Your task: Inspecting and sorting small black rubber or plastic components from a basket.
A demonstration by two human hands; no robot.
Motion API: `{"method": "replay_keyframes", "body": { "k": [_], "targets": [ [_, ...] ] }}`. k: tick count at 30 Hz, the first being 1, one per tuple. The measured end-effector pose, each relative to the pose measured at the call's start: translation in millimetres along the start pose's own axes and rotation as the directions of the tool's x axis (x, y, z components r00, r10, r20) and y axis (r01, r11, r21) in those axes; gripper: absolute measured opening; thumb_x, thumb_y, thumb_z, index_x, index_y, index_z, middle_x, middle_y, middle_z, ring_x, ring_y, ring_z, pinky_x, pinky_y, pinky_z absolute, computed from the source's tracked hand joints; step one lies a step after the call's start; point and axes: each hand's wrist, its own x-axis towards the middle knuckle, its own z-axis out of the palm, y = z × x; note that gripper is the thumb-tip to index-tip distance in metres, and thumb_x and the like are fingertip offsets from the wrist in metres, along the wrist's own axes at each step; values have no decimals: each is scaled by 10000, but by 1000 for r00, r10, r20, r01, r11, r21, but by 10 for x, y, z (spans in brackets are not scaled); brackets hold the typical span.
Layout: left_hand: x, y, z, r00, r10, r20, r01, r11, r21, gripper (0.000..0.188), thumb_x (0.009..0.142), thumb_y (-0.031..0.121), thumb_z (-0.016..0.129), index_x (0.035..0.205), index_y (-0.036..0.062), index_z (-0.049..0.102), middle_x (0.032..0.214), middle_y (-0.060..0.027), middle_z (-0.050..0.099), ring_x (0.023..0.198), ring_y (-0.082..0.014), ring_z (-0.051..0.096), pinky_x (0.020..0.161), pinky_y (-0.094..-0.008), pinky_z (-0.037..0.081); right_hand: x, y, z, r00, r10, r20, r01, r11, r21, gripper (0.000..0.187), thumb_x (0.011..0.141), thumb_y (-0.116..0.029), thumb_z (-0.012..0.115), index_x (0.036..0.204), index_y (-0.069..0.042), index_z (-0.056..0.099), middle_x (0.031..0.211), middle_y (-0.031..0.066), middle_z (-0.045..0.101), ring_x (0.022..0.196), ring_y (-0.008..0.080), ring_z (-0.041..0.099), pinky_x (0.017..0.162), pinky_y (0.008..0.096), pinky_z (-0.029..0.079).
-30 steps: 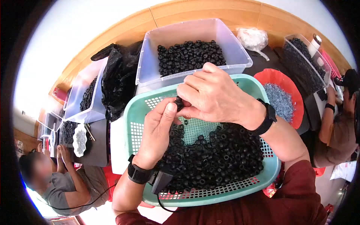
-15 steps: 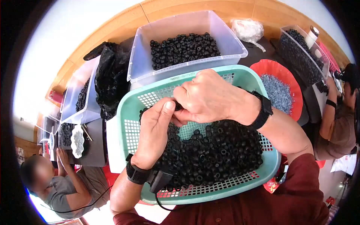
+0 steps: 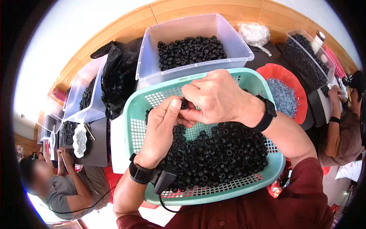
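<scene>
My left hand [image 3: 161, 126] pinches a small round black part with a hole [image 3: 184, 103] between thumb and fingers, above the basket. Closed and bent over from the other side, my right hand [image 3: 223, 101] has its fingertips right against that part; whatever they grip is hidden behind the knuckles. Below both hands, a green plastic basket [image 3: 279, 168] with perforated sides holds a heap of similar black parts [image 3: 217, 156]. A black band circles each wrist, and a small dark box hangs at the left one.
Behind the basket stands a clear bin [image 3: 196, 20] with black parts. A red dish [image 3: 301, 87] of small blue-grey pieces lies to the right. At left are a black plastic bag [image 3: 118, 76] and another bin [image 3: 93, 108]. People sit at both sides.
The view has shifted slightly. The black part shows more clearly between my fingertips; both hands stay close together over the basket. The person at left has lowered their joined hands a little.
</scene>
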Motion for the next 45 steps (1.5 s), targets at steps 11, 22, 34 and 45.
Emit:
{"method": "replay_keyframes", "body": {
  "k": [11, 22, 34, 45],
  "targets": [
    [27, 8, -20, 999, -30, 12, 31, 999, -44, 356, 1000, 247, 366, 941, -23, 590, 815, -91, 645, 695, -121, 596, 668, -253, 499, 3, 37, 65, 999, -45, 12, 45, 998, 41, 288, 741, -271, 644, 634, -37, 515, 537, 103, 555, 513, 281, 592, 442, 370, 451],
    [32, -12, -29, 995, -95, -15, 94, 992, -85, 390, 996, 299, 369, 946, -17, 591, 842, -87, 640, 720, -137, 615, 672, -261, 509, -7, 30, 108, 994, -22, -103, 20, 999, -27, 247, 728, -247, 676, 709, -64, 511, 599, 47, 528, 521, 234, 552, 489, 331, 411],
    [114, 38, -157, 961, -60, -268, 55, 998, -28, 372, 972, 325, 434, 1141, 11, 540, 975, -55, 630, 774, -79, 546, 675, -202, 403, 199, 467, -82, 829, 98, -550, -182, 978, -100, 322, 742, -263, 690, 993, -91, 588, 782, 68, 583, 710, 253, 586, 617, 382, 456],
    [138, -67, -200, 953, -90, -289, 59, 992, -115, 282, 934, 222, 522, 1135, 28, 558, 1008, -31, 611, 782, -52, 531, 682, -196, 390, -252, 18, 685, 957, 96, 273, -154, 968, 198, 35, 736, -74, 604, 756, -47, 598, 739, 115, 535, 731, 317, 590, 598, 418, 471]
  ]
}}
